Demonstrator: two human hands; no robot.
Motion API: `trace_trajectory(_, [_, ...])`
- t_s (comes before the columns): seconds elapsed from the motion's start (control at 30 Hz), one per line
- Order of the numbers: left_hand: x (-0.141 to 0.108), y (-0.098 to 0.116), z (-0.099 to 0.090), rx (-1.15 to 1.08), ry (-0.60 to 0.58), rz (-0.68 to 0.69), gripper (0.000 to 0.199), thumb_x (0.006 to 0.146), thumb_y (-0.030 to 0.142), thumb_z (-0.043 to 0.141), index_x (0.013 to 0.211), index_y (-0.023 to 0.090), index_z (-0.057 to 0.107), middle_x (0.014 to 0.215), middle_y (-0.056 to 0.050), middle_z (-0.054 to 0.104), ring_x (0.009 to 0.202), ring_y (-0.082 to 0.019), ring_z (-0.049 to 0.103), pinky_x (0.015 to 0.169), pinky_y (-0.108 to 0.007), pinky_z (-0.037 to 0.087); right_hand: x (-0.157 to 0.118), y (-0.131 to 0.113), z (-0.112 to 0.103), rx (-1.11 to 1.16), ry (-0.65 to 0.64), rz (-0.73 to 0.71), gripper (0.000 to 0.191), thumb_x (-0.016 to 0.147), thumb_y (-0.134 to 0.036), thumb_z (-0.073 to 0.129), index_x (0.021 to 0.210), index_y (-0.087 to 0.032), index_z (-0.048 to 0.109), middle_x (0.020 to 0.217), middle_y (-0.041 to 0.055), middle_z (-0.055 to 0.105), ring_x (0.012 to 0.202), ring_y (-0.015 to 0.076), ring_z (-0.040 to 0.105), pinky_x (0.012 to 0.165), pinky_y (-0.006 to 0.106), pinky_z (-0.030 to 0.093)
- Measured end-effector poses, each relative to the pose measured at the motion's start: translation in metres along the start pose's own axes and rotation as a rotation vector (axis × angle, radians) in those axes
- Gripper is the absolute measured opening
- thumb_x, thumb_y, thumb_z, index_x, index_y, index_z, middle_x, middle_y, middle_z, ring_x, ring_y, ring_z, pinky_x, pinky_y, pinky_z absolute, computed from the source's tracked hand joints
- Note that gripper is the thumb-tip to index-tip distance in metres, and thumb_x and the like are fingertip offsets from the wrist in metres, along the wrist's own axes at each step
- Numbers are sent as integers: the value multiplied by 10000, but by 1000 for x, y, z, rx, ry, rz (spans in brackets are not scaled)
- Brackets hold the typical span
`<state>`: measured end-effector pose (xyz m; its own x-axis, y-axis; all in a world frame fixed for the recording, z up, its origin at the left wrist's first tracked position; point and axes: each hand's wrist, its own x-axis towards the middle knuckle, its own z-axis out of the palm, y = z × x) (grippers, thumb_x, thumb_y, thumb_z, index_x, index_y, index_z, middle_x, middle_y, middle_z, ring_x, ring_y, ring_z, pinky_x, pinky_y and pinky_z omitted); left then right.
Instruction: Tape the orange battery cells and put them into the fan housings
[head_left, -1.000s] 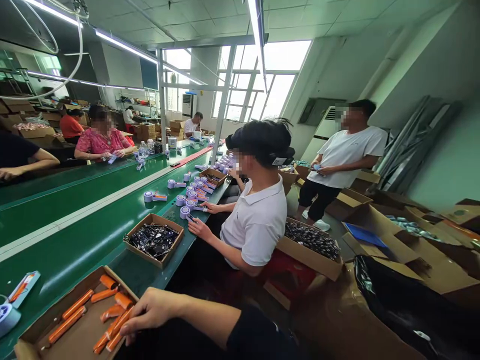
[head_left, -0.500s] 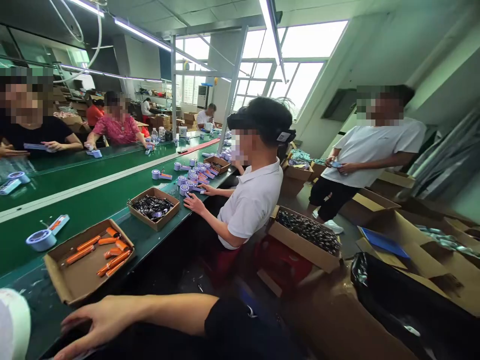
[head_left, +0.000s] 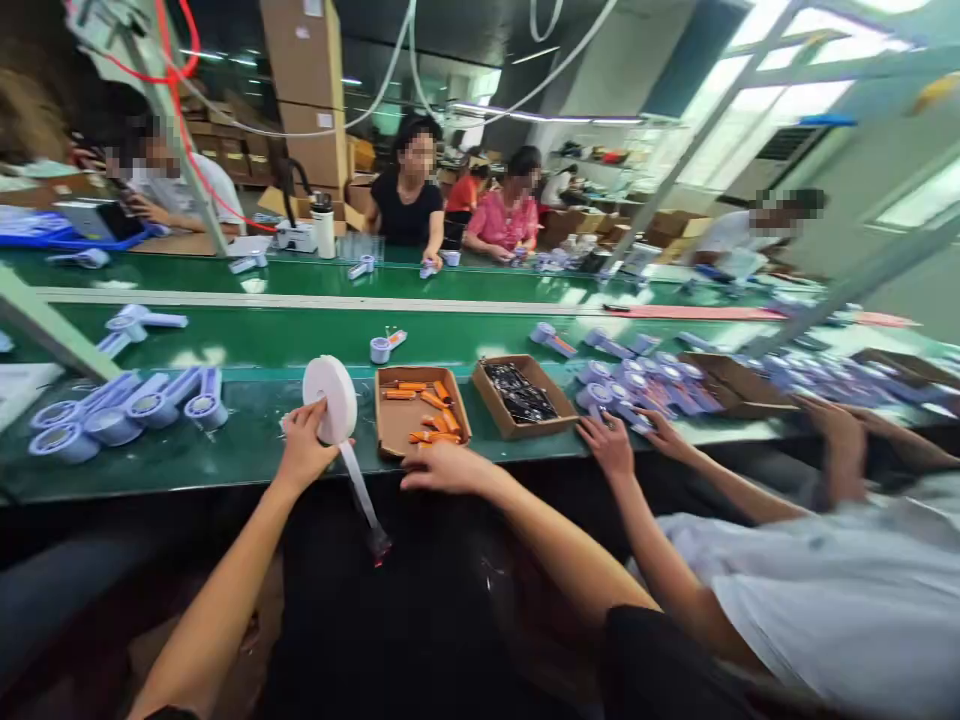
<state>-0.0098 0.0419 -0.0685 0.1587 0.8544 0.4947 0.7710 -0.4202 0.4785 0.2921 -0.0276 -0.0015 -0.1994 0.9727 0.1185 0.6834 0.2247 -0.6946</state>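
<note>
Several finished-looking units: lilac handheld fans (head_left: 124,410) lie in a row on the green bench edge (head_left: 225,455), well left of the hands; judged done, since they sit grouped and apart from the parts boxes.
Left hand: left hand (head_left: 304,448) closed around the lower rim of a white tape roll (head_left: 331,398), roll upright on its edge at the bench front.
Tape tail: tape strip (head_left: 360,490) hangs off the roll, down past the bench edge; its dark end is blurred and cannot be identified.
Parts box: cardboard box of orange parts (head_left: 420,405) just right of the roll, still holding a fair scatter of pieces; judged work left.
Right hand: right hand (head_left: 442,467) lies flat, fingers loosely spread, on the near edge of that box; nothing seen in it, though the palm side is hidden.
Second box: box of black parts (head_left: 523,394) beside it, untouched by either hand.
Neighbour: a co-worker's hands (head_left: 609,444) rest among more fans (head_left: 637,385) to the right; not the wearer's.
Unclear: right side of frame smeared by motion; far-side workers' items too small to read; no fan is in either hand, so the unit in work cannot be told.
</note>
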Motion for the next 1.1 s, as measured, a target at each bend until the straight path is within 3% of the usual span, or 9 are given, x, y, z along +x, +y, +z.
trace_trajectory(0.13, [8,-9,28,16,-19,-120,795,771,405,831,1477,184,540,1443,-161,571,1344,-378,418,1213,-553,339,80,16,-21,-250,-156,-18,202,1005,-230,672,1138,-163,809,1102,135,815,1061,239,737,1007,339,502])
trace_trajectory(0.33, [2,-15,40,42,-112,-67,782,782,296,787,1515,185,538,1461,-142,563,1346,-375,362,1230,-555,304,136,30,8,-314,-233,-22,243,934,-51,652,1149,-63,764,1311,243,722,1318,305,607,1127,366,419])
trace_trajectory(0.43, [0,-17,38,65,-116,-48,780,780,290,790,1514,193,546,1449,-141,566,1333,-372,368,1222,-558,314,135,32,11,-232,-238,-38,170,947,-73,648,1073,-69,762,1241,226,745,1267,275,643,1106,351,454])
trace_trajectory(0.53, [-5,-10,34,72,-81,-11,751,796,310,791,1500,184,561,1411,-151,587,1310,-368,387,1201,-562,335,119,29,-1,-113,-199,-38,248,987,-168,627,1218,-100,687,1258,176,752,1098,198,729,981,317,552])
trace_trajectory(0.63, [-20,5,23,88,-34,72,718,805,308,797,1481,196,584,1363,-149,612,1291,-365,413,1175,-551,360,88,19,-12,316,-123,-16,353,936,-283,707,1250,-139,634,1196,136,785,883,159,773,817,308,620])
trace_trajectory(0.73, [-39,25,7,133,-14,164,689,800,214,767,1470,238,609,1336,-131,631,1293,-362,426,1144,-525,388,53,6,-19,738,-60,3,533,705,-348,923,1162,-178,709,917,45,819,702,179,758,684,325,639])
trace_trajectory(0.83, [-51,41,-8,197,-29,266,695,807,132,717,1481,268,619,1302,-111,665,1272,-347,450,1118,-494,404,32,-7,-24,575,63,-73,525,602,-371,993,1072,-227,809,802,3,800,625,157,716,629,276,614])
trace_trajectory(0.93, [-55,49,-16,260,-36,367,659,844,117,699,1480,274,632,1262,-95,700,1240,-328,472,1112,-461,405,30,-14,-29,380,165,-167,440,680,-461,954,1060,-267,845,751,-10,778,573,144,669,591,256,574])
trace_trajectory(1.1, [-51,53,-22,325,-72,452,610,885,119,695,1459,322,657,1255,-73,733,1162,-297,522,1194,-507,341,43,-15,-36,218,96,-208,447,794,-525,869,1149,-255,837,781,-1,782,643,158,665,657,266,550])
